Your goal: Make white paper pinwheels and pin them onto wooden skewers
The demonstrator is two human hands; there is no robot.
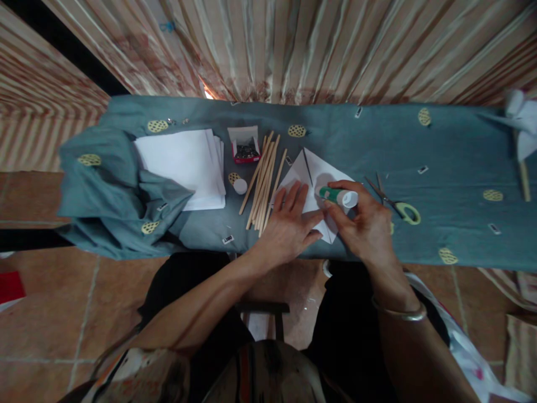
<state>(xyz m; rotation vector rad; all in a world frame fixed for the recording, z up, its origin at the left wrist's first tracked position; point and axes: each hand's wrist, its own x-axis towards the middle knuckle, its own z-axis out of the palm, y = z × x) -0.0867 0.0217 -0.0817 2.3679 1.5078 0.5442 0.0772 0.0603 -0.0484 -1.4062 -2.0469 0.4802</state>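
A square of white paper (307,168), cut along lines from its corners, lies turned like a diamond in front of me. My left hand (289,221) rests flat on its left side, fingers spread. In my right hand (364,219) is a green and white glue stick (334,195), tilted with its tip end down at the paper near the middle. The white glue cap (240,186) stands apart on the cloth to the left. Several thin wooden sticks (262,184) lie in a loose bundle just left of my left hand.
Green-handled scissors (394,202) lie open right of my right hand. A stack of white paper (180,168) and a small open box of dark metal pins (245,148) sit leftward. At the far right is a paper pinwheel (522,126) on a stick. The blue-green cloth (453,168) covers the narrow table.
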